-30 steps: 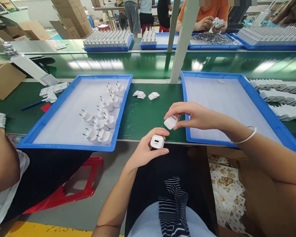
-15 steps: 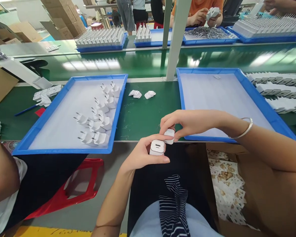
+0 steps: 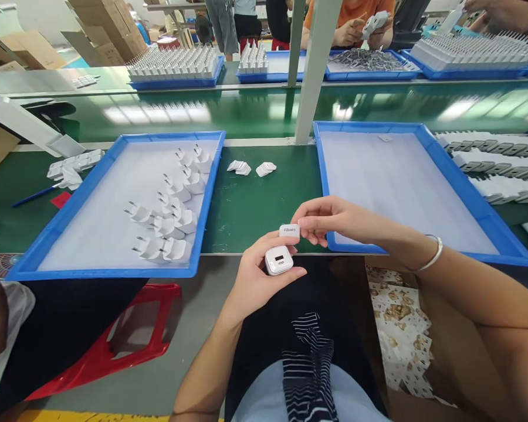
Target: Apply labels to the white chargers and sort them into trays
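My left hand (image 3: 264, 272) is closed around a white USB wall charger (image 3: 278, 261), whose port face is turned up toward me. Just above it, a second white piece with dark lettering (image 3: 289, 230) lies against the left index finger. My right hand (image 3: 319, 221) pinches that lettered piece at its right edge, the other fingers curled beneath. Both hands are over the front edge of the green bench (image 3: 264, 205). On the bench beyond are two small stacks of flat white pieces, a left stack (image 3: 239, 168) and a right stack (image 3: 266, 169).
At left, a blue-rimmed tray (image 3: 114, 274) holds several white chargers (image 3: 167, 217) with prongs up. Another blue-rimmed tray (image 3: 416, 253) stands at right, beside rows of white chargers (image 3: 497, 164). A metal post (image 3: 308, 88) rises behind. A red stool (image 3: 158, 334) and a neighbour's arm are at left.
My right hand has turned and shifted slightly right. The upper white piece has moved up and left, and its lettered side now shows. My left hand keeps hold of the lower charger.
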Available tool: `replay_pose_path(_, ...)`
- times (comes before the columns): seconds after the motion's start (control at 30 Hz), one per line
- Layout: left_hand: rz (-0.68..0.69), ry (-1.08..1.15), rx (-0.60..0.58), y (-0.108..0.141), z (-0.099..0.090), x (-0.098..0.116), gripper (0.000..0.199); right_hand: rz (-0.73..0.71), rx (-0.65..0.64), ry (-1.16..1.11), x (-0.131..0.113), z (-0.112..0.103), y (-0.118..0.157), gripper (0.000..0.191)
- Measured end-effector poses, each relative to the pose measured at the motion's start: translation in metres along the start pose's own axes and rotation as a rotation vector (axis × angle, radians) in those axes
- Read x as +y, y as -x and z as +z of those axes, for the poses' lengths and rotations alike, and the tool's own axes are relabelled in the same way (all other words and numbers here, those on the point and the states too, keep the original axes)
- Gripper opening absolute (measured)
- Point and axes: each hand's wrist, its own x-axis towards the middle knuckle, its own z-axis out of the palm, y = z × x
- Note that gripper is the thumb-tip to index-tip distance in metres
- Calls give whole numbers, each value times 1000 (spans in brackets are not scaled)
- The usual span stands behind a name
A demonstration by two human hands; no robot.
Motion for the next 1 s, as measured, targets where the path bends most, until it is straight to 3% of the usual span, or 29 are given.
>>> replay_pose_path(0.17, -20, -112, -38, -8, -2, -1, 38, -13, 85, 120, 0, 1, -12, 25)
replay_pose_path(0.4, -81, -22, -201, -19, -10, -6, 37, -118, 141, 364, 2, 6, -19, 17)
replay_pose_path(0.63, -61, -10, -75, -14, 1, -6, 35, -208, 167, 362, 7, 18, -17, 19)
replay_pose_path(0.8, -78, -39, -106, -7, 4, -2, 35, -141, 196, 205, 8, 18, -15, 27)
replay_pose_path(1.0, -135, 194, -142, -1, 2, 0, 39, -129, 211, 266, 6, 14, -12, 14)
